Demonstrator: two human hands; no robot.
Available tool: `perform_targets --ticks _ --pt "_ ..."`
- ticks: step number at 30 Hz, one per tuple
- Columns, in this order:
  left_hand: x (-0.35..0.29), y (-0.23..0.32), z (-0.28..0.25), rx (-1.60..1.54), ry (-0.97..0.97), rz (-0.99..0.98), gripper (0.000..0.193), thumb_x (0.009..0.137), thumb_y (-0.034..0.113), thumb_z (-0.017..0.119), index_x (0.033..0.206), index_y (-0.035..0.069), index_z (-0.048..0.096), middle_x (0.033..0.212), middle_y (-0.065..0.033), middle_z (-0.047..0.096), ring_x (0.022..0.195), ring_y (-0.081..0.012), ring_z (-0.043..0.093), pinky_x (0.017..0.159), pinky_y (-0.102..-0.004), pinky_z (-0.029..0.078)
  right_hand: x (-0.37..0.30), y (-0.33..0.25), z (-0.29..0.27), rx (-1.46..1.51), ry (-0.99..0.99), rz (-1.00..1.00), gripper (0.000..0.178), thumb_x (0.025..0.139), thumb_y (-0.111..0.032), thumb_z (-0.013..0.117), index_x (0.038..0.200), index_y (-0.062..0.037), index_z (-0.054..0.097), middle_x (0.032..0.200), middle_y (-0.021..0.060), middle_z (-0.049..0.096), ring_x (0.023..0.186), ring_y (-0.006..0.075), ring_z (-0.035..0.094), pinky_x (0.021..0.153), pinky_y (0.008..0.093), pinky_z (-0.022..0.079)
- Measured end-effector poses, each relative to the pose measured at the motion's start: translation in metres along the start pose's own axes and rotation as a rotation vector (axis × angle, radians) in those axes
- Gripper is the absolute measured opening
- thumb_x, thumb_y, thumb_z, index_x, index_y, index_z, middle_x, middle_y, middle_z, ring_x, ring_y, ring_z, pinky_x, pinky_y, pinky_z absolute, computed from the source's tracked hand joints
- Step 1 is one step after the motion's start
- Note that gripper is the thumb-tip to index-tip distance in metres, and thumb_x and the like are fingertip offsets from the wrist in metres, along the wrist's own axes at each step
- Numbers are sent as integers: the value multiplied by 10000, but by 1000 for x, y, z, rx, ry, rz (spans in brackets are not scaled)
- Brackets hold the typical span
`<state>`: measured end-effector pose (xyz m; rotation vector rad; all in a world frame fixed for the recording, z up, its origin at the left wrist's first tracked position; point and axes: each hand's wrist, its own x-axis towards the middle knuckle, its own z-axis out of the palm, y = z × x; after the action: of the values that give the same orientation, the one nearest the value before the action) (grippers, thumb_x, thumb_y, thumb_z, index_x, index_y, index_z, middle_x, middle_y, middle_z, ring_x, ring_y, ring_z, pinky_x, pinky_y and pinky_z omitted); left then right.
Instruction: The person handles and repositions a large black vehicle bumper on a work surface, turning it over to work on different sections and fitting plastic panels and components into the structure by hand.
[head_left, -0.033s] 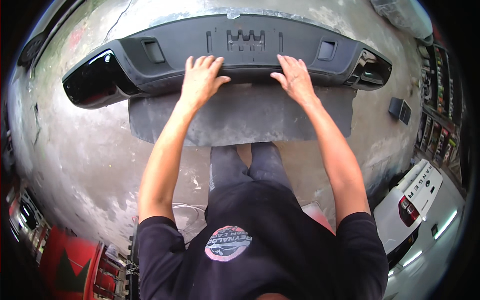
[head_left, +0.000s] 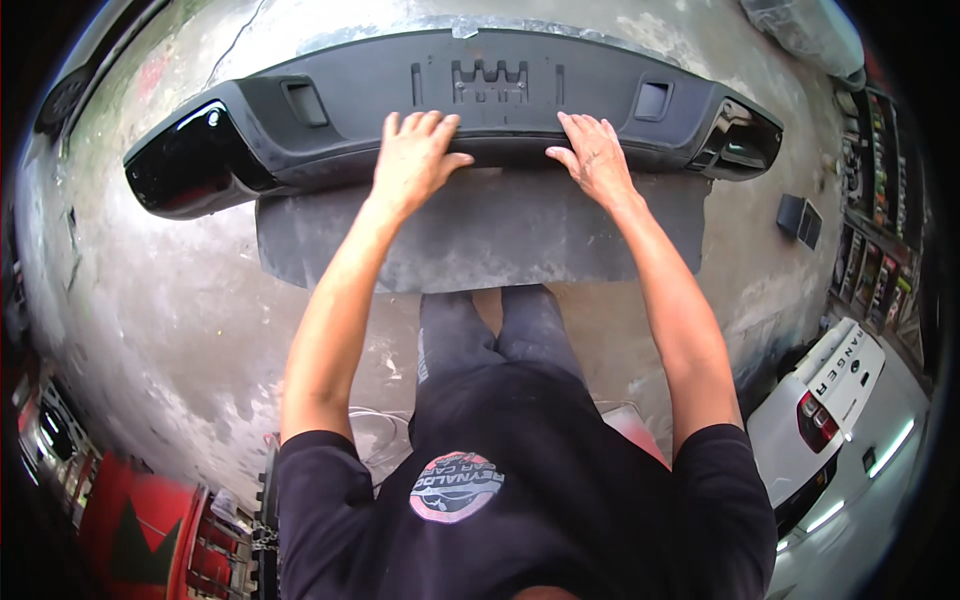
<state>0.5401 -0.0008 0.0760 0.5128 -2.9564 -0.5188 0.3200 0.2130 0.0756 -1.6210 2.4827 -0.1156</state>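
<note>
A long dark grey car bumper (head_left: 355,105) lies across the far side, with glossy black ends, two square recesses and slots in its middle. My left hand (head_left: 412,160) rests on its near edge, left of the middle, fingers stretched over the top and thumb pointing inward. Right of the middle, my right hand (head_left: 595,158) lies on the same edge with its fingers extended and its thumb apart. Neither hand wraps round the bumper. A dark flat sheet (head_left: 490,235) spreads beneath the bumper's near side.
At the right stand a small dark box (head_left: 799,220) and crowded shelves (head_left: 875,240). A white vehicle panel (head_left: 820,400) with a red tail light is at the lower right. Red equipment (head_left: 130,520) and a pale hose (head_left: 375,430) lie at the lower left.
My left hand has slid a little to the right along the bumper's edge. My right hand has shifted very slightly. The bumper stays in place.
</note>
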Motion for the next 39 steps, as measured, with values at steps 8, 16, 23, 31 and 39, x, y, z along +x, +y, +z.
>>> perform_targets --ticks 8,16,23,31,39 --pt "50 52 41 -150 -89 65 446 831 329 759 1171 58 659 1054 -94 710 994 -268 669 859 -426 485 8 4 9 123 92 -124 404 899 -354 711 1187 -76 652 1127 82 696 1042 285 642 891 421 467" --pt "47 50 38 -154 9 119 338 799 279 783 1011 55 644 920 -104 698 870 -303 678 751 -423 500 12 2 11 152 98 -152 401 896 -358 700 1172 -72 647 1074 85 696 985 293 645 857 433 476" --pt "13 16 8 36 3 36 579 817 388 777 1271 69 612 1143 -102 674 1167 -286 594 1025 -473 406 11 -3 -2 160 47 -151 499 930 -397 655 1287 -51 612 1207 105 667 1149 308 607 1033 472 407" --pt "-49 -87 -22 -4 4 -132 487 787 393 783 1119 53 676 1053 -88 692 1046 -271 621 954 -409 429 31 -48 7 154 -35 -100 455 939 -407 647 1239 -64 642 1126 117 686 1066 322 626 922 452 437" --pt "-56 -93 -25 1 62 -118 372 814 416 753 967 87 671 962 -52 660 975 -244 611 881 -407 421 33 -55 5 136 -81 -116 463 961 -396 629 1273 -54 617 1151 124 666 1079 324 610 941 456 439"
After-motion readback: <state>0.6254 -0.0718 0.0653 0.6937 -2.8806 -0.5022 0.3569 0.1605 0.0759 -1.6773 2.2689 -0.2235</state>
